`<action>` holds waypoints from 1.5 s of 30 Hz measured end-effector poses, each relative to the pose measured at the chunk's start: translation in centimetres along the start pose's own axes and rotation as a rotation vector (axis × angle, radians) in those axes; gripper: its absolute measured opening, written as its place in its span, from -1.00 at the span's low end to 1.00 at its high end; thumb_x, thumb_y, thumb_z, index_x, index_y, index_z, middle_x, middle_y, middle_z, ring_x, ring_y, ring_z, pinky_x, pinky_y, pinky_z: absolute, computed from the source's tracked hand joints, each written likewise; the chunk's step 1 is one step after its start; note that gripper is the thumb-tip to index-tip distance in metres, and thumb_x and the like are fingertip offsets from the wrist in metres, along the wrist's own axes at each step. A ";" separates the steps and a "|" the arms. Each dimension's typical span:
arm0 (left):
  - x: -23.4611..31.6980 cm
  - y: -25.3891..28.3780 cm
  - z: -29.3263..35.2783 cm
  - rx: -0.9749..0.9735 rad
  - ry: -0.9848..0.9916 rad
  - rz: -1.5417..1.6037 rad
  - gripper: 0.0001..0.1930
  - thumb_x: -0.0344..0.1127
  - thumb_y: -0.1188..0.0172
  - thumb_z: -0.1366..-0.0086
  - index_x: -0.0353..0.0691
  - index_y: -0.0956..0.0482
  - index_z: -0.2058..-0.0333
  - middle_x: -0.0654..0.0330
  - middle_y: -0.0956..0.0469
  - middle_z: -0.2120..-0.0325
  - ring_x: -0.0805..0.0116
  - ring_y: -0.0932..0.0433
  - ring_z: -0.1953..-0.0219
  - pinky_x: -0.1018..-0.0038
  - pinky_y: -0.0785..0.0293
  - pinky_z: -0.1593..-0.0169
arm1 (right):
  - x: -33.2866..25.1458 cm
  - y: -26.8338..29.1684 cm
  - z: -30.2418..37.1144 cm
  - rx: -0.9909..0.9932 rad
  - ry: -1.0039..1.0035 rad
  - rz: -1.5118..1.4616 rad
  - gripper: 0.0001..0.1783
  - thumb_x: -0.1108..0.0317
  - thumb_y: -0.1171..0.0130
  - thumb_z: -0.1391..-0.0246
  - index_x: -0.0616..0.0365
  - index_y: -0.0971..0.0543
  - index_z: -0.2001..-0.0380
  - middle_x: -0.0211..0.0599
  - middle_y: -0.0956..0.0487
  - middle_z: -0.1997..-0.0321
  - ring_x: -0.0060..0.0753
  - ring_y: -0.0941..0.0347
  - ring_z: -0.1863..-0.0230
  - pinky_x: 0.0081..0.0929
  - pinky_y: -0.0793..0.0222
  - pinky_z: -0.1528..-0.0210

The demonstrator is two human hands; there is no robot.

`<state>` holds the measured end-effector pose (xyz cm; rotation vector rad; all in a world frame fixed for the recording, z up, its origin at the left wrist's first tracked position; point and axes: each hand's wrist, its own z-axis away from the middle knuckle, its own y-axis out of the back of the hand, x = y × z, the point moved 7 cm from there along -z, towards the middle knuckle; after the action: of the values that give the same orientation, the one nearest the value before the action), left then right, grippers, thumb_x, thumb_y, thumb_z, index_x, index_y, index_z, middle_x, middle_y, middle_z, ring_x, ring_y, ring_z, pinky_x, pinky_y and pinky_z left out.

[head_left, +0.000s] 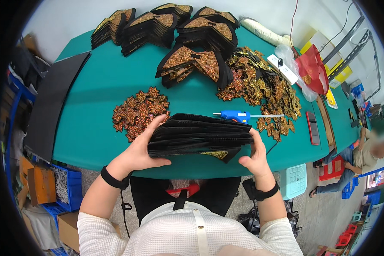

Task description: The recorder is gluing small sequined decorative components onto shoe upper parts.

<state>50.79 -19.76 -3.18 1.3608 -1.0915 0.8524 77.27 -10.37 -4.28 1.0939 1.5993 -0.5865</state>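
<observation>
Fingers of the left hand (pixel 136 151) and right hand (pixel 259 160) are clamped on opposite ends of a black stack (pixel 196 134), its long axis running left to right above the tabletop (pixel 85 136), layered edges facing the wearer. Its broad faces are mostly hidden.

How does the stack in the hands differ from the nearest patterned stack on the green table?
- Support: the held stack sits between the left hand and right hand; the table stack lies on the green table.
- Look: the held stack shows mostly black, with a sliver of gold below; the table stack shows a broad gold-patterned face.
Shared: both are layered black pieces with gold patterning.
</observation>
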 end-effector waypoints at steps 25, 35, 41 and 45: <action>-0.2 -0.5 -0.6 -0.007 -0.051 -0.065 0.10 -0.42 -0.48 0.25 -0.17 0.04 -0.27 0.04 -0.29 -0.08 0.24 -0.31 -0.11 0.36 -0.15 -0.20 | -1.6 0.3 -2.4 -0.022 0.028 -0.054 -0.38 0.03 -0.13 -0.03 0.28 -0.40 -0.03 -0.18 -0.50 0.06 -0.39 -0.35 -0.03 -0.46 -0.19 -0.09; -2.2 -0.1 -1.0 0.100 0.106 0.124 -0.38 -0.60 -0.34 0.11 -0.33 -0.38 -0.01 0.19 -0.43 0.09 0.44 -0.43 0.04 0.49 -0.36 -0.04 | -2.1 -1.1 -3.2 0.055 0.134 0.134 -0.01 0.05 -0.49 0.43 0.20 -0.29 -0.11 -0.25 -0.41 0.01 -0.36 -0.32 -0.03 -0.43 -0.19 -0.10; 0.4 0.5 0.0 0.136 0.014 0.084 -0.29 -0.63 -0.37 0.21 -0.27 -0.35 -0.03 0.20 -0.44 0.15 0.41 -0.44 0.05 0.49 -0.38 -0.02 | -5.1 -1.3 -2.0 0.201 0.284 0.130 -0.06 0.26 -0.54 0.47 0.21 -0.31 -0.07 -0.26 -0.47 0.14 -0.39 -0.40 0.12 -0.44 -0.29 -0.01; -1.9 -0.7 0.2 -0.012 -0.051 -0.116 -0.06 -0.47 -0.45 0.18 -0.22 -0.12 -0.21 0.03 -0.33 -0.06 0.32 -0.33 -0.11 0.41 -0.22 -0.16 | -0.9 -1.2 -0.7 0.091 0.174 0.091 0.04 0.13 -0.54 0.51 0.24 -0.27 -0.10 -0.18 -0.42 0.03 -0.30 -0.35 -0.04 -0.38 -0.22 -0.12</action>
<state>50.82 -19.77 -5.21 1.4279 -1.0441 0.7286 75.95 -10.70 -3.37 1.3083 1.6745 -0.5185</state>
